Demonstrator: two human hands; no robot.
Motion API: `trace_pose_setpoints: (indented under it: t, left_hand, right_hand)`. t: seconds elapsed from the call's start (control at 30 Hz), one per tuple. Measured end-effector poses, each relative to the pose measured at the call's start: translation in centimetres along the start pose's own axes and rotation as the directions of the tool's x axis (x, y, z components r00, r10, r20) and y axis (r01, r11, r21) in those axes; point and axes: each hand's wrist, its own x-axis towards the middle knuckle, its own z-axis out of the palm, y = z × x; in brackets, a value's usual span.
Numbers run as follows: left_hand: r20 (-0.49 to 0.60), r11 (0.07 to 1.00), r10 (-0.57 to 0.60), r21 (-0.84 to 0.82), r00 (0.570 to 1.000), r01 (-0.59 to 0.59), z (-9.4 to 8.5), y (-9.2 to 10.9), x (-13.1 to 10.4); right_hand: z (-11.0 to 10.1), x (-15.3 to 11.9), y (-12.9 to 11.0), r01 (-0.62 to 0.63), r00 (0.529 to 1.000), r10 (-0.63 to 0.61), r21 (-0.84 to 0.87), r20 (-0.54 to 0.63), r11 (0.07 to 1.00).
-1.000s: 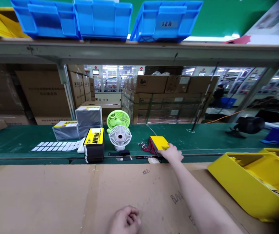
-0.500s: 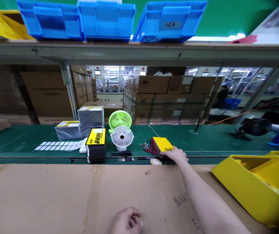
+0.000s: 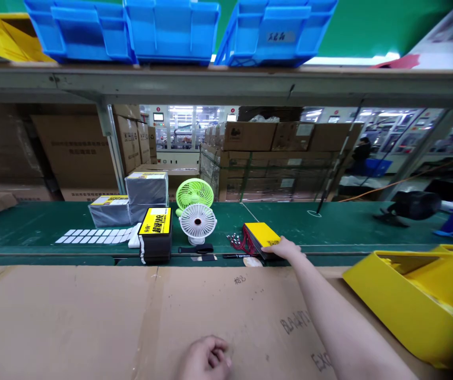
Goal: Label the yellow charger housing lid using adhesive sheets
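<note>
Grip of L hand (image 3: 207,359) was curled in, nothing vis. inside, over the cardboard (image 3: 92,322). R hand (image 3: 287,249), much closer to the yellow-topped stack (image 3: 261,232), touched its near-right corner; full hold or not, couldn't tell. Long axis ran far-left from there, w/ red cords (image 3: 247,244) left.

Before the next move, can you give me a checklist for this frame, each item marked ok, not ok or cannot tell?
1. Right grip at the yellow-topped stack: ok, it is at the stack's near right corner.
2. Stack firmly held: cannot tell, the hand hides part of the contact.
3. Stack off the green bench: cannot tell, its underside is hidden.
4. Red cables away from the right grip: ok, they lie at the stack's left side.
5. White fan apart from the stack: ok, it stands further left.
</note>
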Motion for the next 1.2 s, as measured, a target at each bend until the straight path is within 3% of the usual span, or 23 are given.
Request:
trace_pose_setpoints:
  t: [0.57, 0.9, 1.2]
  left_hand:
    - [-0.022, 0.999, 0.033, -0.03, 0.999, -0.033, 0.0, 0.7, -0.6]
    - [-0.018, 0.998, 0.053, -0.034, 0.998, -0.053, 0.2, -0.3, -0.2]
    - [-0.021, 0.999, 0.042, -0.027, 0.999, -0.043, 0.1, 0.9, -0.9]
  right_hand:
    - [-0.7, -1.4, -0.6, 0.018, 0.995, -0.018, -0.005, -0.095, 1.0]
    - [-0.9, -2.3, -0.9, 0.037, 0.989, -0.037, -0.004, -0.144, 0.999]
    - [-0.7, -2.8, -0.9, 0.032, 0.987, -0.029, 0.016, -0.156, 0.999]
